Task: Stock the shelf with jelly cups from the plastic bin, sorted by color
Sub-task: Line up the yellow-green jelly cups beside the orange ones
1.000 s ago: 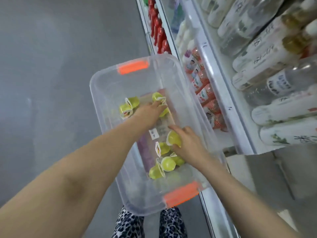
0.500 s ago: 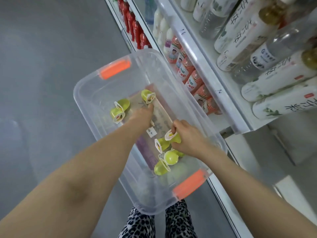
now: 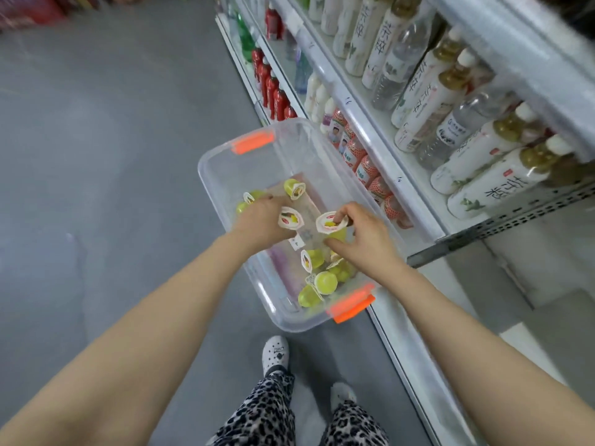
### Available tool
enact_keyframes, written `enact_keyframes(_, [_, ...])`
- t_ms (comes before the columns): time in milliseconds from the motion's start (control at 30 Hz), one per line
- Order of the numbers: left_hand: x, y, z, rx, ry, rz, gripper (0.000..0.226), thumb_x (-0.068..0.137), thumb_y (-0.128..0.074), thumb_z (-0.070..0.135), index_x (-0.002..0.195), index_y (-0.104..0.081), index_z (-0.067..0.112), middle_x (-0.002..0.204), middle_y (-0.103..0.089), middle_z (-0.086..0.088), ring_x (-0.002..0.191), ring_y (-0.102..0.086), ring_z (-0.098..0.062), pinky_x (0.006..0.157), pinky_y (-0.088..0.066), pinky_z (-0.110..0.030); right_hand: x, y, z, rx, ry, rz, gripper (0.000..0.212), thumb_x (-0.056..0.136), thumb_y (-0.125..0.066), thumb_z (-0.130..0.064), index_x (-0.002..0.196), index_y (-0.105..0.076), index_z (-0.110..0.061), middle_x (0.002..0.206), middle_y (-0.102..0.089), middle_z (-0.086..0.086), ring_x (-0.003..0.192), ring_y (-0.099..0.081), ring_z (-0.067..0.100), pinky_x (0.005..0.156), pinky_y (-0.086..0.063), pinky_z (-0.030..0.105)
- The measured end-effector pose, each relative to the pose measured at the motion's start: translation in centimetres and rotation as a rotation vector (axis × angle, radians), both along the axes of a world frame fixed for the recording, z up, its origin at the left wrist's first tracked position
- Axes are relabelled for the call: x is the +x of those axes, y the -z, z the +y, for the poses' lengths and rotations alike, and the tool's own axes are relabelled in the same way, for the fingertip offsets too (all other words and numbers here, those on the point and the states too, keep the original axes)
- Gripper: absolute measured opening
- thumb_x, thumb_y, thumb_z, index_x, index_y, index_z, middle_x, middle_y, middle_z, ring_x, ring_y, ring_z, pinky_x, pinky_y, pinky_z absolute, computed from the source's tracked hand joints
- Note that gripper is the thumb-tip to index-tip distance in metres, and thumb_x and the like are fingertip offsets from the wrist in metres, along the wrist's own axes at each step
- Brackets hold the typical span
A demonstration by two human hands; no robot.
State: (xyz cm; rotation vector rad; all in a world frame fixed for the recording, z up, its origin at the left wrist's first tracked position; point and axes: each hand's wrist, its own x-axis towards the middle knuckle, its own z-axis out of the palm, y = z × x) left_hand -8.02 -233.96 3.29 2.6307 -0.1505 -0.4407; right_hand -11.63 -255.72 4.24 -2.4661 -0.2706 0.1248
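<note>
both hands are down in the clear plastic bin (image 3: 222, 175), which sits just beside the shelf (image 3: 370, 130). left hand (image 3: 260, 220) grips a green jelly cup (image 3: 290, 217) (lid facing up). right hand (image 3: 363, 239) pinches a second cup (image 3: 331, 225) by its lid rim. the two held cups are near each other, mid-bin. loose cups (image 3: 325, 281) lie clustered under the right wrist by the near orange handle (image 3: 351, 304), with a few far cups (image 3: 294, 188) beyond the left hand.
</note>
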Motion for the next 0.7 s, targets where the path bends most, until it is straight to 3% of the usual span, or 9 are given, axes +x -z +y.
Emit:
enact_keyframes(200, [-8.2, -4.8, -1.7, -0.135, -0.208, -0.152, 0.053, 0.073, -0.079, 0.029, 0.121, -0.059, 0.016, 0.114, -0.065, -0.001, 0.103, -0.061, -0.022, 0.078, -0.041, -0.025, -4.3, -2.4, -2.9, 0.099, -0.001, -0.091, 0.036, 0.074, -0.077, -0.031, 0.099, -0.051, -0.027, 0.099, -0.058, -0.011, 0.089, -0.051, 0.011, 0.071, -0.038, 0.03])
enact_keyframes(400, [-18.3, -8.7, -7.0, -0.172, -0.316, -0.272, 0.042, 0.074, -0.078, 0.031, 0.112, -0.065, 0.018, 0.105, -0.067, 0.0, 0.093, -0.062, -0.022, 0.081, -0.051, -0.038, -10.6, -5.5, -7.2, 0.133, -0.131, -0.169, 0.034, 0.077, -0.073, -0.024, 0.102, -0.051, -0.02, 0.1, -0.056, -0.008, 0.09, -0.05, 0.011, 0.073, -0.036, 0.03])
enact_keyframes(600, [-27.8, -12.3, -12.8, -0.209, -0.34, -0.375, 0.036, 0.075, -0.076, 0.034, 0.107, -0.066, 0.021, 0.098, -0.065, 0.003, 0.09, -0.061, -0.021, 0.082, -0.051, -0.042, -18.4, -10.0, -12.3, 0.11, -0.183, -0.26, 0.033, 0.077, -0.073, -0.024, 0.103, -0.053, -0.019, 0.099, -0.056, -0.009, 0.089, -0.052, 0.013, 0.073, -0.039, 0.031])
enact_keyframes(700, [-31.7, -14.0, -15.7, -0.231, -0.283, -0.419, 0.033, 0.075, -0.077, 0.036, 0.103, -0.068, 0.022, 0.096, -0.065, 0.004, 0.085, -0.059, -0.016, 0.079, -0.05, -0.036, -22.3, -11.6, -14.9, 0.106, -0.161, -0.29, 0.032, 0.077, -0.074, -0.028, 0.101, -0.052, -0.022, 0.095, -0.055, -0.012, 0.082, -0.051, 0.011, 0.068, -0.037, 0.029])
